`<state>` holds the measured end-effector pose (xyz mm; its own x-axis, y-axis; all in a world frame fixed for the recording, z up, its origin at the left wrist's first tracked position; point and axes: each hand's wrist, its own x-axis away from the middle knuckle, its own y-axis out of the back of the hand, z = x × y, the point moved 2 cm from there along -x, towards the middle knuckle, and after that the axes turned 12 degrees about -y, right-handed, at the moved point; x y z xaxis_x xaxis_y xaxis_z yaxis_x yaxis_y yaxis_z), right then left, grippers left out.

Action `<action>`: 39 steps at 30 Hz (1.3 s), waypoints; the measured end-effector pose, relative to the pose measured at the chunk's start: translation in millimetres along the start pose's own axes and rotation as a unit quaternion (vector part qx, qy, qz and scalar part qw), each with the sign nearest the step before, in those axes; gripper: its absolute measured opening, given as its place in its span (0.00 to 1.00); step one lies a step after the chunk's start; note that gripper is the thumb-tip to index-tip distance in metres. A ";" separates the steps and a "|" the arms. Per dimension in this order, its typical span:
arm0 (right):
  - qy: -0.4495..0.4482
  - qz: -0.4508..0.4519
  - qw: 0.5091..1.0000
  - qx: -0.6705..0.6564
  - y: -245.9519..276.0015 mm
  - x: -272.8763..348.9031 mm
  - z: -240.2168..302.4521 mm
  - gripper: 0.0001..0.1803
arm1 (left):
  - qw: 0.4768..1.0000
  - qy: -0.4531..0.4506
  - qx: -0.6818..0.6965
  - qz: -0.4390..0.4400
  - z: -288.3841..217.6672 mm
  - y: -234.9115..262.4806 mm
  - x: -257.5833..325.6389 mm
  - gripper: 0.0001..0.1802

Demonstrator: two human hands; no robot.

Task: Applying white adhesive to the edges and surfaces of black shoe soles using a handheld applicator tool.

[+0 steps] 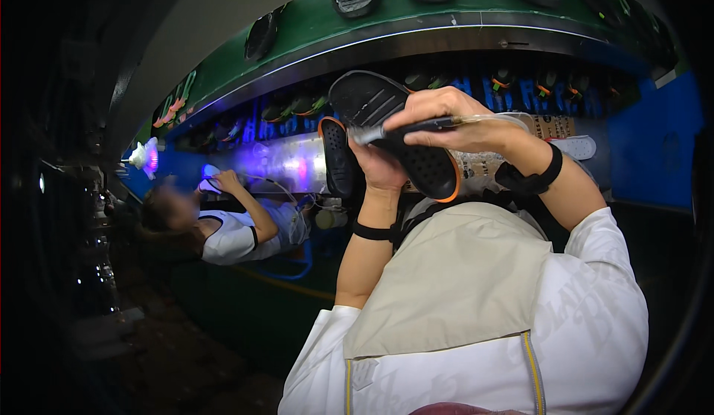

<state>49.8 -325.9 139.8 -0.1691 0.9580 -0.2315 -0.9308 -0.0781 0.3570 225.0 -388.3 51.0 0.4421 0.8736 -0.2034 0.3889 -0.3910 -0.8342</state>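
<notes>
My left hand (381,168) grips a black shoe sole (422,163) with an orange edge and small round holes near its lower end. The sole is tilted, with its broad ribbed part at the upper left. In my right hand (446,117) is a dark-handled brush (425,126) with a thin clear tube running from its rear end. Its pale bristles are blurred and lie at the sole's side, close to my left fingers; whether they touch the sole I cannot tell. A second black sole (337,163) with an orange rim stands beside my left hand.
A green conveyor belt (297,15) carrying several black soles curves along the far side. More shoe parts sit on a shelf under it. A metal bench (286,163) lies beyond my hands. At left, a co-worker (242,225) handles a shoe piece. A white insole-like piece (576,146) lies at right.
</notes>
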 end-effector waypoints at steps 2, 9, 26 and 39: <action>-0.015 0.042 0.998 -0.048 0.9 3.7 3.2 0.16 | 0.999 0.010 0.028 -0.025 -3.3 -0.1 -3.8 0.38; 0.014 0.029 0.999 0.040 -8.1 9.7 16.6 0.13 | 0.997 0.013 0.062 -0.040 -13.4 -1.4 -11.5 0.38; 0.072 0.071 0.993 0.067 -24.5 23.9 36.7 0.14 | 0.991 0.006 0.130 0.035 -54.4 -6.2 -41.8 0.66; -0.020 0.008 0.995 0.093 8.8 8.6 39.0 0.16 | 0.978 0.090 0.070 0.173 -86.1 -38.8 -85.7 0.68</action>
<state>52.8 -307.6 176.2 -0.1669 0.9676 -0.1896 -0.8517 -0.0446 0.5222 241.6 -472.9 145.0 0.6678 0.6254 -0.4036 0.0809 -0.6000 -0.7959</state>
